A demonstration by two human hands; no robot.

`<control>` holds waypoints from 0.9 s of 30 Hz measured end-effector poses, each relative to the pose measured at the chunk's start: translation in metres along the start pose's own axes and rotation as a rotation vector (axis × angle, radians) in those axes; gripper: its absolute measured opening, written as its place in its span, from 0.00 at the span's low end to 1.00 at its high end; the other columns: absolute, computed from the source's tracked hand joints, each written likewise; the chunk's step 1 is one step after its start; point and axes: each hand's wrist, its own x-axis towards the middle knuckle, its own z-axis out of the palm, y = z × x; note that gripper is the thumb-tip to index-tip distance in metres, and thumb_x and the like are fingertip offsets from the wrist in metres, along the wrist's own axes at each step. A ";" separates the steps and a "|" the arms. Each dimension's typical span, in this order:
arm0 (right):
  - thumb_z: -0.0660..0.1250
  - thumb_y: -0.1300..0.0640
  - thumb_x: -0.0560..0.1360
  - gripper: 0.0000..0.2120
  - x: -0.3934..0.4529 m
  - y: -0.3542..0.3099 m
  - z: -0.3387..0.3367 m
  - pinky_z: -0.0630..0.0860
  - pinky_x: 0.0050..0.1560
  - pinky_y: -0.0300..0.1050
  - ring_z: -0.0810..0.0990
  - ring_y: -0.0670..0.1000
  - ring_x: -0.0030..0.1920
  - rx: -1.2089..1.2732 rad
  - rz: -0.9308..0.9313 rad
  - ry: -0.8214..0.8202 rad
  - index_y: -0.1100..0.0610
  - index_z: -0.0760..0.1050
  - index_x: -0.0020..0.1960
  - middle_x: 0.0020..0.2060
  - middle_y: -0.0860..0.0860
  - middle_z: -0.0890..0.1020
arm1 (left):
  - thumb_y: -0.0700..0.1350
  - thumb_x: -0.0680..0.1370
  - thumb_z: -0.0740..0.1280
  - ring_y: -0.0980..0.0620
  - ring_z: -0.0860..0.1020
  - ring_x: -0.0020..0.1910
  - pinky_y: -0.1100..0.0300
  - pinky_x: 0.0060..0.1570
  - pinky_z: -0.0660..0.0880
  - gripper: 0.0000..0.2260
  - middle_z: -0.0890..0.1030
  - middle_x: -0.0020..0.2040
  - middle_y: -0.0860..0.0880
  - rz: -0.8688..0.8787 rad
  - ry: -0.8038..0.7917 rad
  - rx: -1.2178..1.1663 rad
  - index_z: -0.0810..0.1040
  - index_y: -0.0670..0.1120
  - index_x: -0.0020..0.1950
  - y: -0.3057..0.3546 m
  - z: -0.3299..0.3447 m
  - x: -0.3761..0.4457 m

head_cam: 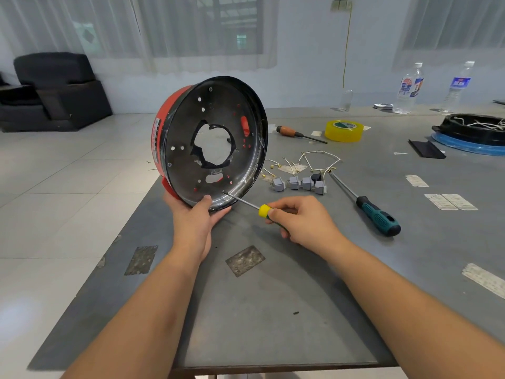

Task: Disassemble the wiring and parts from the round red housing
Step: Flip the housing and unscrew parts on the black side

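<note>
A: Left first. Round red housing with black metal inner plate [213,140] stands tipped on its rim at the counter's [273,296] left edge, open face toward the person. Why?

B: Left hand [195,214] props it from below, thumb hooked over the lower rim, fingers curled behind; that turns the screw holes toward the tool.

A: And the right hand [306,222]?

B: Its grip is closed round the yellow-and-green-handled screwdriver [262,210], tip at a hole low on the plate, probably a fixing screw.

A: Room to work?

B: Housing overhangs the edge; floor lies beyond. Bare counter near. Farther right lie grey switch blocks [300,184], loose white wires [319,160], a teal-handled screwdriver [377,214] and a yellow tape roll [343,130], apart from the right hand.
</note>
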 end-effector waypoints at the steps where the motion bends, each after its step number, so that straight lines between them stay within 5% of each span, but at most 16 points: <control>1: 0.73 0.51 0.77 0.04 0.000 -0.002 -0.001 0.69 0.26 0.39 0.75 0.49 0.28 0.094 0.057 -0.034 0.51 0.85 0.48 0.41 0.49 0.88 | 0.28 0.83 0.60 0.42 0.79 0.67 0.42 0.51 0.85 0.31 0.73 0.73 0.51 -0.006 0.000 -0.015 0.65 0.64 0.70 0.000 0.000 0.000; 6: 0.70 0.57 0.79 0.05 0.000 -0.004 -0.003 0.66 0.23 0.38 0.73 0.49 0.29 0.290 0.183 -0.116 0.56 0.84 0.51 0.44 0.57 0.88 | 0.27 0.83 0.60 0.42 0.82 0.64 0.42 0.49 0.85 0.30 0.76 0.71 0.49 -0.052 0.033 -0.089 0.64 0.56 0.76 0.001 0.000 0.001; 11: 0.70 0.59 0.77 0.05 -0.002 -0.007 -0.006 0.67 0.24 0.40 0.76 0.51 0.30 0.198 0.134 -0.043 0.54 0.84 0.51 0.43 0.53 0.88 | 0.27 0.82 0.60 0.40 0.84 0.61 0.39 0.49 0.85 0.28 0.77 0.70 0.43 -0.111 0.064 -0.180 0.63 0.51 0.77 0.002 -0.005 0.003; 17: 0.68 0.66 0.72 0.19 -0.007 -0.012 -0.017 0.73 0.33 0.39 0.77 0.43 0.28 0.077 0.032 0.066 0.46 0.85 0.56 0.38 0.47 0.83 | 0.28 0.83 0.61 0.38 0.84 0.60 0.39 0.50 0.85 0.28 0.78 0.68 0.44 -0.114 0.072 -0.180 0.63 0.51 0.77 0.003 -0.004 0.003; 22: 0.79 0.66 0.69 0.19 -0.011 -0.015 -0.027 0.80 0.39 0.36 0.82 0.41 0.37 0.229 -0.096 0.250 0.48 0.82 0.55 0.47 0.45 0.85 | 0.29 0.83 0.61 0.43 0.86 0.55 0.43 0.50 0.85 0.23 0.80 0.62 0.49 -0.105 0.055 -0.178 0.69 0.57 0.65 0.004 -0.004 0.003; 27: 0.79 0.68 0.69 0.13 -0.011 -0.013 -0.028 0.81 0.39 0.38 0.83 0.47 0.38 0.310 -0.092 0.244 0.56 0.84 0.51 0.46 0.52 0.86 | 0.30 0.82 0.62 0.41 0.86 0.55 0.45 0.49 0.86 0.21 0.80 0.62 0.48 -0.109 0.052 -0.167 0.69 0.57 0.59 0.003 -0.003 0.004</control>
